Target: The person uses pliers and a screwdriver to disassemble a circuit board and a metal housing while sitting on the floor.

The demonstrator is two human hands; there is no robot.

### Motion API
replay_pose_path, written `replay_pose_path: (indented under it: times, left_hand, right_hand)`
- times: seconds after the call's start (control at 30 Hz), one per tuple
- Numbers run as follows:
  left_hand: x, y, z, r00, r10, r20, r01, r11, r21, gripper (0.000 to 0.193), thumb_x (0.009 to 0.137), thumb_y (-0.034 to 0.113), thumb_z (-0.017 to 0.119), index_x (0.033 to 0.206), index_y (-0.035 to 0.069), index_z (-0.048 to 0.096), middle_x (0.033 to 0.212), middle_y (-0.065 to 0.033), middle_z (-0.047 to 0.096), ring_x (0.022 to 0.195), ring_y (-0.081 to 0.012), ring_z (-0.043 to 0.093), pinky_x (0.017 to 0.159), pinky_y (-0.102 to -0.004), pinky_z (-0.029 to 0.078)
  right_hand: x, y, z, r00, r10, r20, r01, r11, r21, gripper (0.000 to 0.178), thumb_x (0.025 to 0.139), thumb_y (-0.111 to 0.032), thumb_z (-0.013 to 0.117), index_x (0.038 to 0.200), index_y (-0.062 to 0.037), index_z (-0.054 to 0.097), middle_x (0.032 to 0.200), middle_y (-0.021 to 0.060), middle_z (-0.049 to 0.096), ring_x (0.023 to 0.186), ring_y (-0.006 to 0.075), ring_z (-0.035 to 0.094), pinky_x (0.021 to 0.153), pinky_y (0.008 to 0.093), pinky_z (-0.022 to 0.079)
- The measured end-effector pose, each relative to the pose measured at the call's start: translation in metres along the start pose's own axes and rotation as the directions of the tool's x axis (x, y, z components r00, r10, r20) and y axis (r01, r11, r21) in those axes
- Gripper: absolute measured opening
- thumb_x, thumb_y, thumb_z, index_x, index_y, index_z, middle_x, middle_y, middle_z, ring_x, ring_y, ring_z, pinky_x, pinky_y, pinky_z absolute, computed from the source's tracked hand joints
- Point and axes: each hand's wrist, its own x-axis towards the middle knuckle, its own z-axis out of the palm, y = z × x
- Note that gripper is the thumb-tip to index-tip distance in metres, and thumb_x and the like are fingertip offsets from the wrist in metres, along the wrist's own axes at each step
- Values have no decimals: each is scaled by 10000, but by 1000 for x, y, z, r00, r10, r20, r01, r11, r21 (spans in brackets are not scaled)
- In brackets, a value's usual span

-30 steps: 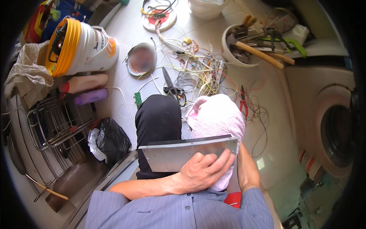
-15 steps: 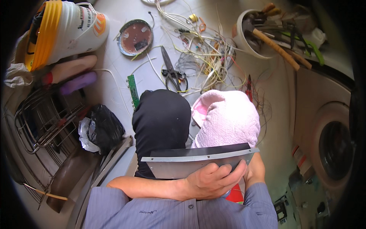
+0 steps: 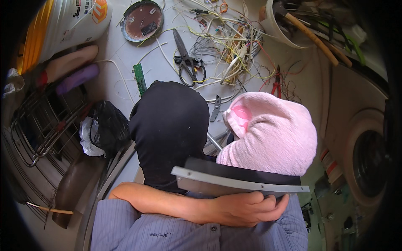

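Note:
Across my lap lies a flat grey metal panel [image 3: 209, 184] with a pale flanged edge dotted with small holes and a black strip along its far side. My left hand [image 3: 251, 209] reaches across from the left with its fingers curled round the panel's near edge, toward the right end. My right hand does not show; only its sleeve is at the lower right. My left knee is in black cloth [image 3: 169, 121]. A pink towel-like cloth [image 3: 276, 134] covers my right knee, and the panel's far side is close to it.
Beyond my knees, the floor holds large scissors [image 3: 186, 60], a tangle of wires [image 3: 234, 58], red-handled pliers [image 3: 277, 81], a green circuit board [image 3: 139, 78] and a round brownish pan [image 3: 143, 21]. A tool bucket [image 3: 268, 21] stands far right, a black bag [image 3: 111, 127] left.
The panel has shifted right and tilted, its right end now lower. My left hand moved with it. The pink-covered knee swung right, and my right forearm has gone from sight. The whole view shifted slightly.

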Motion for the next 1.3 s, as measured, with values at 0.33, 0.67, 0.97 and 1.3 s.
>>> replay_pose_path:
  times: [0.33,0.67,0.97,1.3]
  left_hand:
    - [22,15,18,997,75,-19,-77,979,-189,382,895,248,532,1096,15,757,1317,-86,586,975,-141,522,774,-249,376]
    - [33,19,30,995,83,60,-61,950,-306,370,894,241,545,1145,42,729,1395,-60,531,1026,-146,505,811,-260,384]
    - [43,3,11,926,294,237,-258,951,-170,487,881,289,552,1319,104,661,1429,17,538,967,-99,503,778,-245,361]
    - [23,18,-34,875,194,443,-295,940,170,418,697,125,793,1105,214,806,1226,7,636,1012,-222,589,908,-436,395]
  right_hand:
    - [18,11,0,999,-34,-5,34,999,38,309,851,-240,765,1073,-25,756,946,137,768,893,233,711,825,377,555]
    - [18,17,18,971,21,238,-46,994,98,320,889,-263,741,1123,-45,730,972,117,756,888,196,693,819,360,546]
    - [4,-33,17,984,117,134,-105,990,-93,333,885,-356,713,1079,-89,752,934,128,765,836,247,731,777,393,558]
    - [18,-67,77,993,92,-80,-88,995,49,349,963,-349,575,1038,-35,706,993,262,734,962,479,701,866,561,547]
